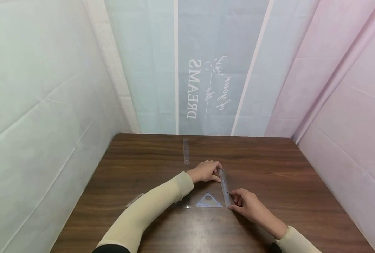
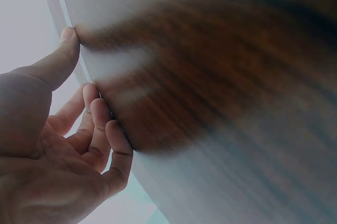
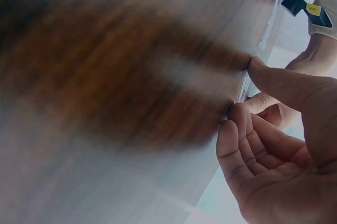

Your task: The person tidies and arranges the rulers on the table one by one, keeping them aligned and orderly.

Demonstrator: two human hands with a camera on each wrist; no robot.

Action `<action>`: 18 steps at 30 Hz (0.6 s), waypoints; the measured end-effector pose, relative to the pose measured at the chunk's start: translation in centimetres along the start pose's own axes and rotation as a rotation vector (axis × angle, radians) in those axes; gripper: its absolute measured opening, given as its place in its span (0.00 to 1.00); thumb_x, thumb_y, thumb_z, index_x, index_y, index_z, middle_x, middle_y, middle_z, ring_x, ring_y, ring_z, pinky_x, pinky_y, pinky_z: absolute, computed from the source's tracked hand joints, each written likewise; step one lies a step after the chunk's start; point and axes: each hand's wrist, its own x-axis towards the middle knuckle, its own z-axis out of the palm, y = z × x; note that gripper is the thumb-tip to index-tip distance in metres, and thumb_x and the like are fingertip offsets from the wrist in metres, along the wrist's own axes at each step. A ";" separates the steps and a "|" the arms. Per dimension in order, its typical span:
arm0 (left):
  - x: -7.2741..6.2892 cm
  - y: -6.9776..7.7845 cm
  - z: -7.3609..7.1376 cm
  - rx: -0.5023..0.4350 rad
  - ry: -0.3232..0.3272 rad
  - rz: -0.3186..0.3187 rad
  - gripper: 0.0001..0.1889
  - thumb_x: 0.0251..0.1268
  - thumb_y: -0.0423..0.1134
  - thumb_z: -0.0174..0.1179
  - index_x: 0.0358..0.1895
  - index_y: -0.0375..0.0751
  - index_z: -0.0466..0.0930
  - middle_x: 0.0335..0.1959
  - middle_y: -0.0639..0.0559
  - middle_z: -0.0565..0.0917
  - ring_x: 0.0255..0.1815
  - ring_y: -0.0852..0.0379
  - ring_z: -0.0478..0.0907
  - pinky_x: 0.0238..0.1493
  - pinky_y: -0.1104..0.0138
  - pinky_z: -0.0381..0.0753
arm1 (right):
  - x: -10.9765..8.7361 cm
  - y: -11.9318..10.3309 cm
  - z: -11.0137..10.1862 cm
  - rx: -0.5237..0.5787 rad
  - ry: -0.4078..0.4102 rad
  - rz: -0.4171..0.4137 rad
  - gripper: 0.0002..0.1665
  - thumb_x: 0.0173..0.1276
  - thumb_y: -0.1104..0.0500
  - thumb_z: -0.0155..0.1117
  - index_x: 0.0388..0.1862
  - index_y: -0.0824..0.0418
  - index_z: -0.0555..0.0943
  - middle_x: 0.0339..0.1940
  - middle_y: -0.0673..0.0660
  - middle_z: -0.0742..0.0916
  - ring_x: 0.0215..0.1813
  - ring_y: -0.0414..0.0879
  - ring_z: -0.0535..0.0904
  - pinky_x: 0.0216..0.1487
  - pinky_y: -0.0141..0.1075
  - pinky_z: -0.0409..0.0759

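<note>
A clear straight ruler (image 1: pixel 224 188) lies lengthwise on the wooden table between my hands. My left hand (image 1: pixel 205 171) holds it at its far end, fingertips at the top corner and thumb at the left edge. Lower down, my right hand (image 1: pixel 247 205) holds the right edge near the close end, fingers bent and thumb by the corner. In the left wrist view, the thumb and curled fingertips of the left hand (image 2: pixel 79 129) come down at table level. Similarly low are the right hand's fingertips (image 3: pixel 229 124) in the right wrist view. A clear triangular set square (image 1: pixel 208 201) lies just left of the ruler.
Another clear ruler (image 1: pixel 186 151) lies near the table's far edge. Left of the left sleeve (image 1: pixel 155 203) is a clear plastic piece (image 1: pixel 135 199); a further clear piece (image 1: pixel 187 206) shows partly beneath that forearm. Fabric walls (image 1: pixel 219 70) surround the table (image 1: pixel 269 168).
</note>
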 end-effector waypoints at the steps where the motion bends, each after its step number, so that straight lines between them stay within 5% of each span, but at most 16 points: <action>1: 0.0 0.0 -0.1 -0.003 0.000 -0.002 0.30 0.69 0.56 0.74 0.68 0.51 0.77 0.49 0.57 0.83 0.52 0.59 0.78 0.57 0.63 0.78 | 0.1 -0.1 0.0 -0.003 -0.001 0.004 0.25 0.61 0.63 0.85 0.52 0.71 0.85 0.34 0.49 0.82 0.32 0.36 0.77 0.33 0.32 0.78; 9: 0.3 -0.6 -0.5 -0.031 -0.016 0.011 0.30 0.69 0.56 0.74 0.68 0.50 0.77 0.49 0.56 0.83 0.51 0.59 0.78 0.57 0.63 0.77 | 0.7 -0.6 -0.5 -0.017 -0.026 0.027 0.25 0.61 0.62 0.85 0.53 0.72 0.84 0.33 0.49 0.82 0.33 0.36 0.77 0.33 0.32 0.78; 18: 0.5 -3.0 -2.4 -0.347 -0.075 0.083 0.22 0.81 0.45 0.65 0.69 0.40 0.75 0.46 0.53 0.87 0.46 0.63 0.82 0.54 0.68 0.80 | 3.0 -1.5 -2.4 -0.008 -0.068 0.058 0.21 0.67 0.58 0.81 0.50 0.69 0.84 0.33 0.48 0.85 0.34 0.36 0.80 0.35 0.33 0.81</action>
